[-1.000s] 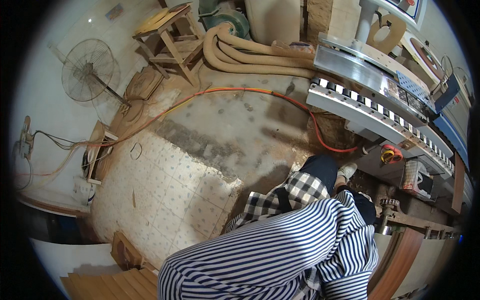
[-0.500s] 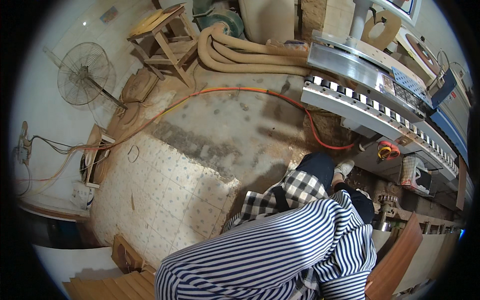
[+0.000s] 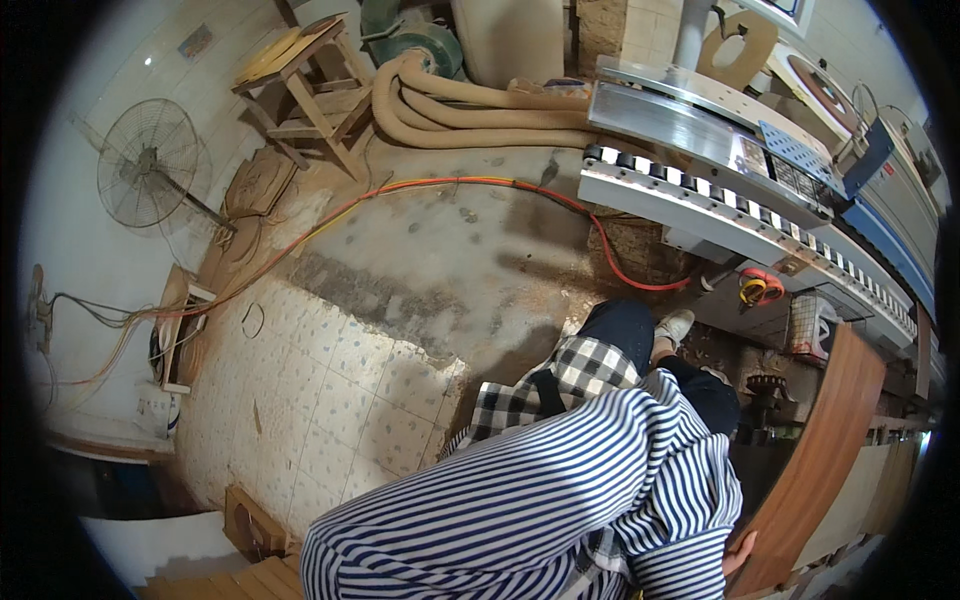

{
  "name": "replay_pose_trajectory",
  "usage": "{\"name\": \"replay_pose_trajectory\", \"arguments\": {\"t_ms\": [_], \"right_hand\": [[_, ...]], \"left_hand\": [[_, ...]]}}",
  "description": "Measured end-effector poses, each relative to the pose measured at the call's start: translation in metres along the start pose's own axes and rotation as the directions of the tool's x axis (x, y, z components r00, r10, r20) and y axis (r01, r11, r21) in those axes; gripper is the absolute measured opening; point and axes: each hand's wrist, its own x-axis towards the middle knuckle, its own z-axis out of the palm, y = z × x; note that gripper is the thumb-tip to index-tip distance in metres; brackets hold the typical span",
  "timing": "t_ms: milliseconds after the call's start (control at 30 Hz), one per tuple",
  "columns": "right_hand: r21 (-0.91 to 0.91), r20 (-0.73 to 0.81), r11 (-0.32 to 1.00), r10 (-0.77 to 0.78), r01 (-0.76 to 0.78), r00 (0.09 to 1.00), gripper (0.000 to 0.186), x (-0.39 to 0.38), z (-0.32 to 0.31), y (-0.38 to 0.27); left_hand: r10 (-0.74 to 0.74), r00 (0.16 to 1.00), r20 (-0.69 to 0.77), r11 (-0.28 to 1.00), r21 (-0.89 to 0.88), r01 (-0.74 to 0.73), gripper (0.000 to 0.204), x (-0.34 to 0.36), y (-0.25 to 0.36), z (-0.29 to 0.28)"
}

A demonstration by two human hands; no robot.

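Observation:
My left arm, in a blue-and-white striped sleeve, reaches across from the lower left and bends down at the elbow. At its end my left hand (image 3: 740, 553), partly hidden by the cuff, has its fingers closed on the near left edge of a long brown wood-grain board (image 3: 822, 450). The board stands tilted beside a long machine, and its lower end runs out of the picture. My right hand is not in view.
The machine's row of black rollers (image 3: 715, 192) runs along the right. Red-handled scissors (image 3: 760, 287) and a wire basket (image 3: 808, 325) hang from its side. A red and yellow cable (image 3: 450, 181) crosses the floor. A fan (image 3: 148, 162) and a wooden stool (image 3: 312, 95) stand left.
The brown board has moved up and forward along the machine, so more of it shows, now partly covering the basket. More of my left hand's fingers shows. The view has shifted slightly.

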Motion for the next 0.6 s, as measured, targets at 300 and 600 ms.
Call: {"name": "replay_pose_trajectory", "arguments": {"t_ms": [300,600], "right_hand": [[0.018,0.144,0.997,0.077,-0.081,0.986,0.034,0.058,0.156,0.034],[-0.213,0.487,0.941,0.337,-0.264,0.806,0.026,0.090,0.288,0.067]], "left_hand": [[-0.309,0.855,-0.417,0.868,0.242,0.432,0.030,-0.069,0.064,-0.055],[0.697,0.319,-0.642,-0.357,0.074,0.931,0.037,-0.268,0.204,-0.227]]}}
